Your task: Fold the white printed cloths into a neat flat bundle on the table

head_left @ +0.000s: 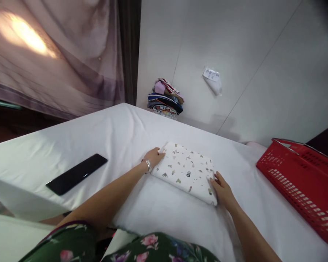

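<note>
A folded white cloth (187, 171) with a small print of leaves and little figures lies flat on the white-covered table in front of me. At its left edge is my left hand (153, 158), wearing a silver-coloured bracelet, with fingers closed on the side of the bundle. My right hand (222, 189) grips the opposite edge near the front corner, its thumb and fingertips against the fabric. The fingertips under the cloth's edges are partly hidden.
To the left, a black phone-like slab (77, 174) rests on the white tablecloth (120, 138). A red plastic basket (303, 189) stands at the right. Folded clothes (166, 98) are stacked by the wall, below a taped paper note (212, 78). A curtain (79, 62) hangs at left.
</note>
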Motion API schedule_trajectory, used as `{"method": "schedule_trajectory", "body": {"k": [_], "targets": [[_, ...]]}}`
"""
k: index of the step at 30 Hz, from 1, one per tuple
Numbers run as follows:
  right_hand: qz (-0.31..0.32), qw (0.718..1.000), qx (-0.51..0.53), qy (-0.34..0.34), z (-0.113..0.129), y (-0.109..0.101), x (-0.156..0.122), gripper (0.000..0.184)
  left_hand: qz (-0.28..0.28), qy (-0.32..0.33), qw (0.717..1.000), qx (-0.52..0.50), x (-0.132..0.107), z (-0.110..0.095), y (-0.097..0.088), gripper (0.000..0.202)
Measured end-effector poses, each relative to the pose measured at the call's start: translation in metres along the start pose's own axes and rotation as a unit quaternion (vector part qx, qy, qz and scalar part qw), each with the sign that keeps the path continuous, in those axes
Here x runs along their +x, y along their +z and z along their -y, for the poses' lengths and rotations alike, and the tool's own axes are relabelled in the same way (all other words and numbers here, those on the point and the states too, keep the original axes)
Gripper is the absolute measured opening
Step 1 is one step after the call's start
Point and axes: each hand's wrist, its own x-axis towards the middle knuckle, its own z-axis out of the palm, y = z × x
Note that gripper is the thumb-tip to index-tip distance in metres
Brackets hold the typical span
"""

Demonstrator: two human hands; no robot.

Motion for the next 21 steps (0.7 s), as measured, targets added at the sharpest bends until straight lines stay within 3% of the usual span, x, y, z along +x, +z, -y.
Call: {"method": "schedule_trajectory", "body": {"k": [6, 10, 16, 21], "targets": [[-0.012, 0.999, 0.021, 0.049, 0.021, 0.004, 0.004, 0.084, 0.043, -0.007, 0.999, 0.02, -0.015, -0.001, -0.002, 0.057], [-0.016, 0.997, 0.013, 0.077, 0.022, 0.0, 0.012, 0.088, 0.052, -0.018, 0.998, 0.013, -0.016, 0.0, -0.003, 0.055], [0.055, 0.986, 0.056, 0.147, 0.023, -0.004, 0.005, 0.095, 0.042, -0.022, 0.999, -0.011, -0.02, -0.002, -0.004, 0.054], [0.049, 0.99, 0.074, 0.106, 0.03, -0.004, 0.001, 0.088, 0.03, -0.036, 0.995, -0.088, -0.019, -0.003, -0.001, 0.051]]}}
